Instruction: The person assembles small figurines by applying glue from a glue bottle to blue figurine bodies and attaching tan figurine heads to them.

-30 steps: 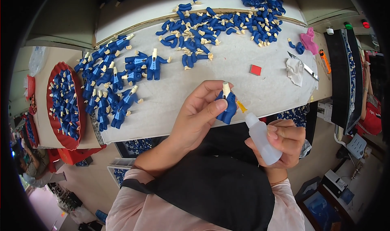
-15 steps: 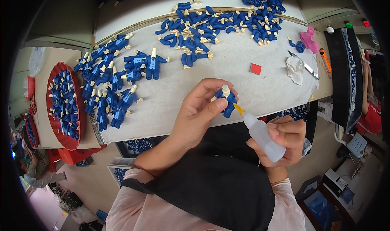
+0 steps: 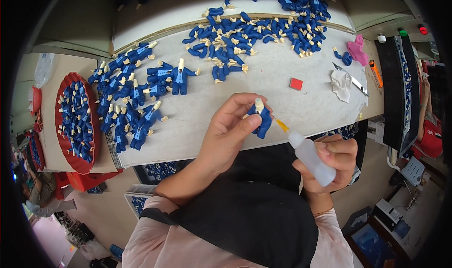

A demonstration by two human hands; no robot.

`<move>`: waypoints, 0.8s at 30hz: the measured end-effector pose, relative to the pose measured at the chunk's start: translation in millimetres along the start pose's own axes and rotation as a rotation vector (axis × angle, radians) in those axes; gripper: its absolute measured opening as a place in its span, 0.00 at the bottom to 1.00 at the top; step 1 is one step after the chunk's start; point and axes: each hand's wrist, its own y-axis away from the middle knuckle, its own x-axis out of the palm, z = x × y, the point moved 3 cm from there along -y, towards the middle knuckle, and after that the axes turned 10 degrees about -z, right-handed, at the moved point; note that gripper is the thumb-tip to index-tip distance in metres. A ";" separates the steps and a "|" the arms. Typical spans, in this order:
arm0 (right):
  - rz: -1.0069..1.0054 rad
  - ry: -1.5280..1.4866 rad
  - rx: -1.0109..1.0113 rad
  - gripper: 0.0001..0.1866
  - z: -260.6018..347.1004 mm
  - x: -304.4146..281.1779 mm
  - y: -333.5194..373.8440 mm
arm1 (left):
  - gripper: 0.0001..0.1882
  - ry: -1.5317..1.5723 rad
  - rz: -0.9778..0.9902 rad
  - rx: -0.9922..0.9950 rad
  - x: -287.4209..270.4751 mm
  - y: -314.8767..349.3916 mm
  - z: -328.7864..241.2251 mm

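Observation:
My left hand [image 3: 233, 124] pinches a small blue figure body [image 3: 262, 125] with a cream neck peg, held upright above the table's near edge. Fingers and thumb cover part of its side. My right hand [image 3: 336, 159] is wrapped round a translucent white squeeze bottle [image 3: 311, 159], tilted up to the left. Its thin yellow nozzle [image 3: 281, 125] points at the figure's right side, its fine tip close to the body; whether it touches I cannot tell. Left of my hands lie several blue figure bodies with arms [image 3: 179, 77]. Loose blue arms [image 3: 230, 39] with cream hands form a pile farther back.
A red scalloped basket [image 3: 76, 159] of blue parts stands at the left. On the white table [image 3: 268, 89] lie a small red block [image 3: 296, 84], a crumpled white tissue [image 3: 341, 85], a metal blade [image 3: 356, 83], an orange cutter [image 3: 375, 74] and a pink cloth [image 3: 358, 50].
The bottle and its nozzle have moved slightly right, a little away from the figure. The figure has turned somewhat in my left hand, which has otherwise barely moved.

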 end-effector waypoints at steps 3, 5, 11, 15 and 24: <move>-0.176 -0.121 0.050 0.18 4.3 -9.8 -5.1 | 0.16 0.117 -0.064 0.023 -2.7 0.2 -7.4; -0.232 -0.227 0.163 0.16 -2.9 -8.1 -12.2 | 0.18 0.124 -0.125 0.075 -15.0 7.0 -14.8; 0.275 -0.322 0.419 0.13 -56.5 57.9 -18.9 | 0.16 0.228 -0.207 0.173 -42.7 14.1 -34.5; 0.333 -0.002 0.053 0.15 -51.7 81.3 -30.4 | 0.16 0.309 -0.163 0.273 -45.7 21.7 -49.2; 0.315 0.204 0.096 0.11 -64.6 86.5 -36.6 | 0.15 0.380 -0.212 0.281 -38.9 12.5 -59.0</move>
